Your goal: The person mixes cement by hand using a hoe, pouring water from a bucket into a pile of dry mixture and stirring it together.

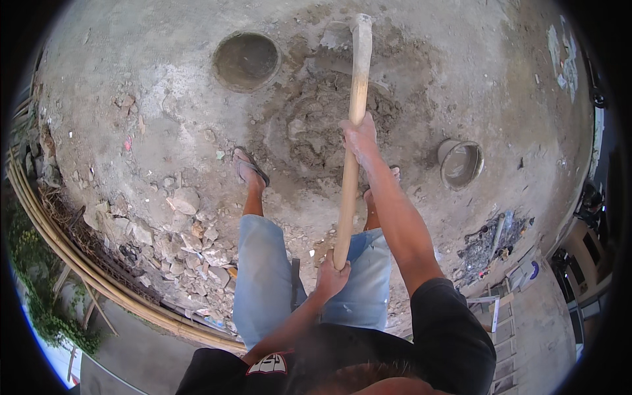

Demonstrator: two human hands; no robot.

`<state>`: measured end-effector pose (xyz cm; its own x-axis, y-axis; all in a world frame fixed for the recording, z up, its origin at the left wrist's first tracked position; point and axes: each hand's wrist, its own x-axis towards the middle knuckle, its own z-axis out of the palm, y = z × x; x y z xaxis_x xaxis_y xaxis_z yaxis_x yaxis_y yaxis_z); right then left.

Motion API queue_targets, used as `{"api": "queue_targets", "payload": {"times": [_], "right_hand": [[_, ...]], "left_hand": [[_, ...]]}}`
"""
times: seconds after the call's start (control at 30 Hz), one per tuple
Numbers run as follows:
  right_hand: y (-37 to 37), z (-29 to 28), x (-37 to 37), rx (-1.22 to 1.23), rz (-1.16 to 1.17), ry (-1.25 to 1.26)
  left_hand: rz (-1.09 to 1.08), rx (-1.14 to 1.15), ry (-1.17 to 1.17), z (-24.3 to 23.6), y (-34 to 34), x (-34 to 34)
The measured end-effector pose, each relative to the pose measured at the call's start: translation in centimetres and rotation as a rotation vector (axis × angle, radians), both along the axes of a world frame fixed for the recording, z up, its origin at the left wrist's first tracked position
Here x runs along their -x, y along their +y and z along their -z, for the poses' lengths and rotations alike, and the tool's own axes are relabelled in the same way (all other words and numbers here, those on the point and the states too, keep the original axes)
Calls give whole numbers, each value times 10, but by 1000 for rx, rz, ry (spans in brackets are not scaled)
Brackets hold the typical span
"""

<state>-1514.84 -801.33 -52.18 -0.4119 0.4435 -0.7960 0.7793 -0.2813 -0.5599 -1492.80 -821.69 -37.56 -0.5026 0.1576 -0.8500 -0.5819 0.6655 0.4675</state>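
Your left hand [332,278] clamps the butt of the long, pale wooden handle [348,197] before your faded blue denim shorts [263,270]; your right hand [361,139] wraps its middle. Probably stiff and head-heavy, it suits this wide grip, slanting out over wet-looking grey mortar [316,135].

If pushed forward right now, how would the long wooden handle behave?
The wooden handle is probably stiff: thick, with no visible sag. It may feel front-heavy, since its far end widens. Slipping seems unlikely: the left hand wraps the near end, the right hand grips farther up.
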Motion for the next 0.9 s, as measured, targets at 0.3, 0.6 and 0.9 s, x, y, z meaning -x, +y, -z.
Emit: {"api": "queue_targets", "payload": {"times": [0.3, 0.6, 0.9], "right_hand": [[-23, 74, -75, -139, -198, -349], [43, 1, -65, -121, 245, -104], [13, 61, -92, -100, 125, -275]], "left_hand": [[-79, -60, -341, -23, -12, -22], [177, -30, -166, -11, -10, 3], [190, 49, -180, -13, -24, 6]]}}
